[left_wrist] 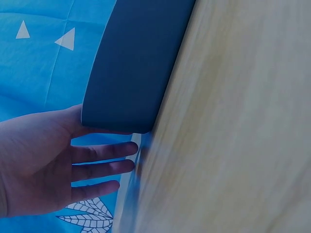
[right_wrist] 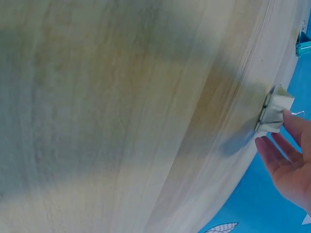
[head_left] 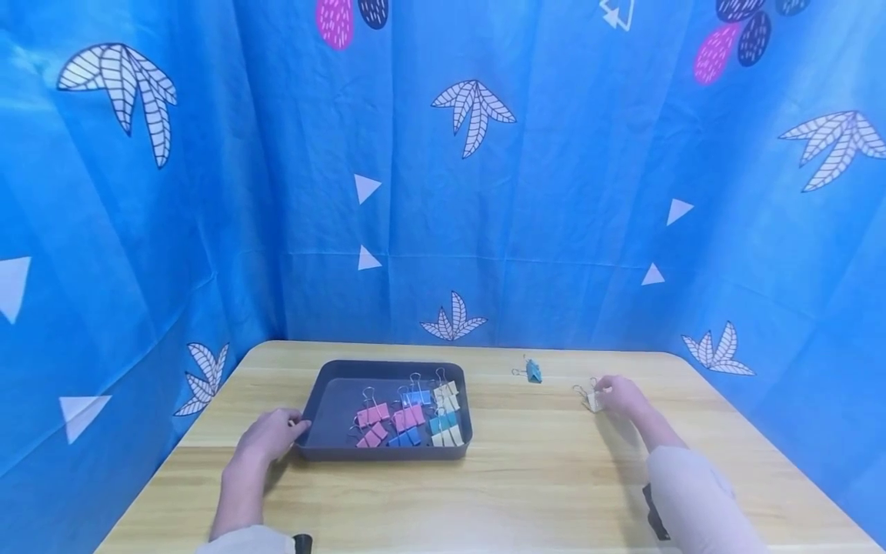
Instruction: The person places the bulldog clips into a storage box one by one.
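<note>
In the head view my left hand [head_left: 266, 435] is at the left end of a dark grey tray [head_left: 384, 454], thumb and forefinger at its wall. The left wrist view shows the hand's other three fingers [left_wrist: 104, 167] stretched out below the tray corner [left_wrist: 131, 73]. On the right side of the table my right hand [head_left: 623, 396] pinches a cream binder clip [head_left: 593, 402]. Its thumb lies against the clip [right_wrist: 276, 110] in the right wrist view, with the fingertips [right_wrist: 262, 144] close under the clip's lower end. A teal binder clip [head_left: 533, 371] lies behind and to the left of that hand.
Several pink [head_left: 372, 414], blue [head_left: 417, 397], teal [head_left: 443, 422] and cream [head_left: 447, 395] binder clips lie in the tray's right half. A blue patterned curtain [head_left: 588, 192] hangs behind and beside the wooden table [head_left: 526, 477].
</note>
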A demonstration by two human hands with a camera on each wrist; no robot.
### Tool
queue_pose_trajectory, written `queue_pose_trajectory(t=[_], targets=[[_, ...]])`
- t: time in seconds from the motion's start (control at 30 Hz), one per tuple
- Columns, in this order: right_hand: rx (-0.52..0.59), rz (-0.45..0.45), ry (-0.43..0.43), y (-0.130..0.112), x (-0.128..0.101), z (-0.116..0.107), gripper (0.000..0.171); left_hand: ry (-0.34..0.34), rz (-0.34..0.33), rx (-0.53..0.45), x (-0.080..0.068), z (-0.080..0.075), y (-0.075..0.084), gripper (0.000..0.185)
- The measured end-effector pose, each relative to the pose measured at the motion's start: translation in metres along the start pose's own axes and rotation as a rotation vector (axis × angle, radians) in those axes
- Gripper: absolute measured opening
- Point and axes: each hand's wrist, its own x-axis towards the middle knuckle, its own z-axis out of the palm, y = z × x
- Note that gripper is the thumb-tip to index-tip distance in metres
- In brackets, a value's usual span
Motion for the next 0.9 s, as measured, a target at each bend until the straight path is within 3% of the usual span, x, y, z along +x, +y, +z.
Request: queue_pose_trajectory(t=[0.23, 0.47, 0.63, 0.9], targets=[[0.056, 0.005, 0.005, 0.002, -0.001, 0.004, 0.017, -0.011, -0.005, 0.005, -0.001, 0.001, 0.000, 0.040], [0.114, -0.094, 0.015, 0.020, 0.006, 0.004, 0.020, -0.004, -0.015, 0.003, 0.000, 0.000, 0.002, 0.041], [0.117, -0.006, 0.032, 0.005, -0.001, 0.004, 0.018, -0.005, -0.017, -0.002, 0.000, -0.001, 0.003, 0.040], [0.106, 0.006, 0.056, 0.002, -0.003, 0.006, 0.017, 0.000, -0.016, -0.002, 0.000, 0.000, 0.002, 0.040]])
